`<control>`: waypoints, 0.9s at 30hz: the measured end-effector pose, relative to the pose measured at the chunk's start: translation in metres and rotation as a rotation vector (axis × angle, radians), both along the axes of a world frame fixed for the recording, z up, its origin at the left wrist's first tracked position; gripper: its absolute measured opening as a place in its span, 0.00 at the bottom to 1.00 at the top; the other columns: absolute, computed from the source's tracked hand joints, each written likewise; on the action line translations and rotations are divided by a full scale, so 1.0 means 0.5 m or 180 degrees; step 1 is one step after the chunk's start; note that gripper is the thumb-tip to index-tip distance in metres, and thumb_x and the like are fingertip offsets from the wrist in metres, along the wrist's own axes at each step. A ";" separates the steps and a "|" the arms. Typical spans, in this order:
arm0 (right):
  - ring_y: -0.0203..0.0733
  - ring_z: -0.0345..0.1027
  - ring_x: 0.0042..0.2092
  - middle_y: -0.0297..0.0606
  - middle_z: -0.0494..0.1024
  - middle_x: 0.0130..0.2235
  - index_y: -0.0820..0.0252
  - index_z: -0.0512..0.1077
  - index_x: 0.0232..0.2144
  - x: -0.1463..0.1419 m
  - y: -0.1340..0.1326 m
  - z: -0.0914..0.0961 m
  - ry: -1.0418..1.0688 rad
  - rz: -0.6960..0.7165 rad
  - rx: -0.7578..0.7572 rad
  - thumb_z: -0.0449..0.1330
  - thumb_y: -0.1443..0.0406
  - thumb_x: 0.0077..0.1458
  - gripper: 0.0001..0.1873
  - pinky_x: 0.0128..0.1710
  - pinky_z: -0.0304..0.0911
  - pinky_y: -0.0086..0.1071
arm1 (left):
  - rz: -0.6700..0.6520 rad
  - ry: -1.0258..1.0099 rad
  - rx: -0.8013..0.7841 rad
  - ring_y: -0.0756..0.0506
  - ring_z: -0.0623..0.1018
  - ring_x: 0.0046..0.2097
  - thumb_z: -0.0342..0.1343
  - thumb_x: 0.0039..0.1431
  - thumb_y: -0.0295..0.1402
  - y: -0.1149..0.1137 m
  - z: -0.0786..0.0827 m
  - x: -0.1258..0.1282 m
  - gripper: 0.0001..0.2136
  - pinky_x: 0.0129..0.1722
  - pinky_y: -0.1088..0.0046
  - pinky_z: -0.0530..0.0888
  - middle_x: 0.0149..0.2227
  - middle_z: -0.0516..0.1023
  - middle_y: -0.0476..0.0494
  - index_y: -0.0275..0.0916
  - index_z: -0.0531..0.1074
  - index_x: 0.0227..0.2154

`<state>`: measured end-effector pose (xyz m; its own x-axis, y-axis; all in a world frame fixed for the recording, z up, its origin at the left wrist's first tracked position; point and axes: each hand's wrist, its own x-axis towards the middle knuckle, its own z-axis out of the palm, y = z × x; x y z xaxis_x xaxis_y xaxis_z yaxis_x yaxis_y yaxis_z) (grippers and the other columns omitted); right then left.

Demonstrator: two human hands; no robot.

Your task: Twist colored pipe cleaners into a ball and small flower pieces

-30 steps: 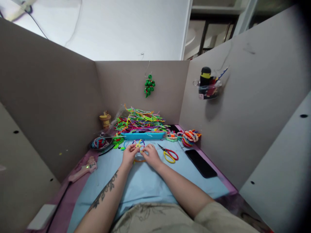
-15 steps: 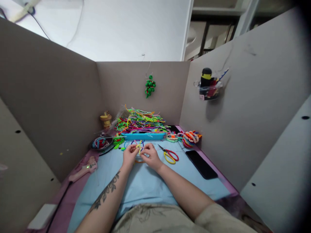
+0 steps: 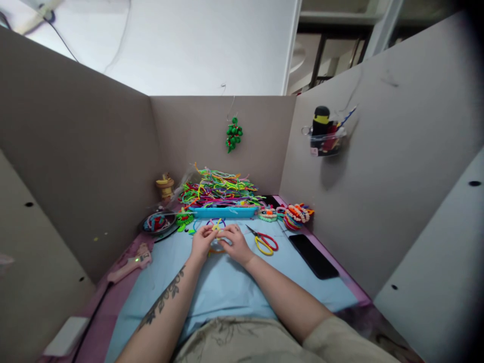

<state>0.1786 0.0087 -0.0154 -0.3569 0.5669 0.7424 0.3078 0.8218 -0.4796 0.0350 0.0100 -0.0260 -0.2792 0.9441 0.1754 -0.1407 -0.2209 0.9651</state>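
My left hand (image 3: 201, 242) and my right hand (image 3: 235, 244) meet over the pale blue mat (image 3: 223, 282), fingers pinched on a small piece made of bent pipe cleaners (image 3: 216, 228), yellow and purple with an orange loop showing under the hands. The piece is small and partly hidden by my fingers. Just beyond it lies a blue tray (image 3: 223, 212), and behind that a heap of coloured pipe cleaners (image 3: 217, 190). Scissors with yellow and red handles (image 3: 263, 241) lie right of my right hand.
A pink glue gun (image 3: 130, 265) rests at the left edge, near a round dish of beads (image 3: 158, 222). A black phone (image 3: 313, 255) lies at the right. Finished coloured pieces (image 3: 293, 214) sit at the back right. Grey partition walls enclose the desk; a green ornament (image 3: 233, 134) hangs behind.
My fingers have shifted slightly on the pipe-cleaner piece, the right hand closing in toward the left. Everything else on the desk stays where it was.
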 end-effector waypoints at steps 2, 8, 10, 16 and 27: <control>0.41 0.59 0.40 0.36 0.67 0.32 0.54 0.73 0.32 0.001 -0.002 0.003 0.0047 -0.0018 0.0023 0.56 0.68 0.50 0.08 0.43 0.57 0.37 | -0.0039 0.0105 0.0013 0.48 0.76 0.29 0.63 0.38 0.34 0.000 -0.001 0.002 0.17 0.31 0.75 0.70 0.26 0.76 0.47 0.35 0.68 0.32; 0.39 0.60 0.40 0.36 0.65 0.34 0.57 0.72 0.27 0.028 0.019 0.016 0.0737 -0.0575 -0.0166 0.55 0.67 0.49 0.05 0.43 0.57 0.35 | -0.0596 0.0541 0.0004 0.49 0.75 0.26 0.63 0.38 0.34 -0.008 0.000 0.009 0.15 0.29 0.75 0.69 0.23 0.75 0.47 0.34 0.68 0.31; 0.39 0.60 0.40 0.36 0.64 0.34 0.57 0.72 0.26 0.038 0.034 0.016 0.0901 -0.0728 -0.0239 0.55 0.67 0.49 0.05 0.44 0.57 0.34 | -0.0902 0.0660 -0.0043 0.48 0.75 0.26 0.63 0.39 0.35 -0.013 0.000 0.011 0.15 0.29 0.74 0.69 0.23 0.76 0.47 0.34 0.68 0.31; 0.40 0.60 0.41 0.36 0.63 0.35 0.57 0.72 0.23 0.045 0.062 0.002 0.0766 -0.0843 -0.0309 0.57 0.68 0.46 0.04 0.45 0.56 0.34 | -0.1499 0.0665 -0.0156 0.48 0.76 0.28 0.63 0.40 0.36 -0.026 0.001 0.014 0.15 0.30 0.74 0.69 0.26 0.76 0.47 0.35 0.66 0.30; 0.41 0.61 0.43 0.37 0.65 0.40 0.56 0.71 0.34 0.043 0.073 -0.009 0.0695 -0.0719 -0.0782 0.58 0.66 0.44 0.10 0.46 0.57 0.35 | -0.1278 0.0720 -0.0237 0.50 0.74 0.25 0.63 0.39 0.37 -0.020 0.000 0.015 0.16 0.26 0.77 0.66 0.23 0.75 0.47 0.34 0.67 0.31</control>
